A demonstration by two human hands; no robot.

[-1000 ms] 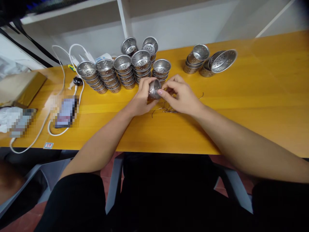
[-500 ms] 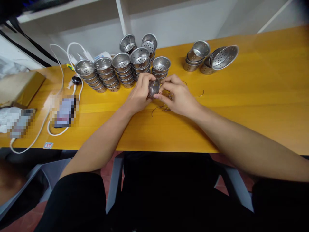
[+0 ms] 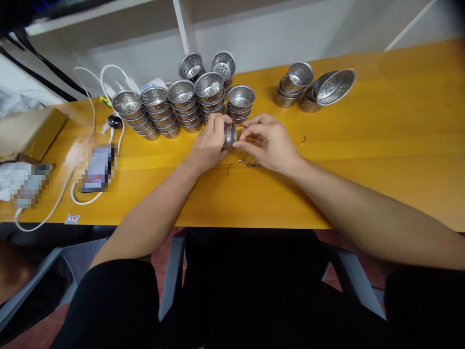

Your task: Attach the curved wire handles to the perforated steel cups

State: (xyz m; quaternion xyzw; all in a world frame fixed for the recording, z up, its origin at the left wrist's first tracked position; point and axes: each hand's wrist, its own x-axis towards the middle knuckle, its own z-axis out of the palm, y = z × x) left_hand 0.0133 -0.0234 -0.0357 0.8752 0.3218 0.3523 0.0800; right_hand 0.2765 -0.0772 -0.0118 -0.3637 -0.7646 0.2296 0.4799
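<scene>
Left end of counter [image 3: 196, 201]: phone [image 3: 97, 169], screen pixelated, white charging cable [image 3: 87, 203] looping round its near side. Second phone [image 3: 34, 186], also pixelated, by white crumpled wrap [image 3: 10, 179]. Brown cardboard box [image 3: 39, 128] behind those, clear plastic bag [image 3: 12, 99] past it. Round black item [image 3: 115, 121] near first phone, type unclear. "39" label [image 3: 72, 219] at front edge. Black straps [image 3: 35, 55] hang upper left. White shelf divider [image 3: 183, 26] at back. Grey chair [image 3: 78, 261] lower left, red tiled floor [image 3: 162, 266] below.

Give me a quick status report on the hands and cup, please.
Left hand gripping cup, tipped sideways. Right hand at its rim. Loose wires close by; stacked cups beyond.
</scene>
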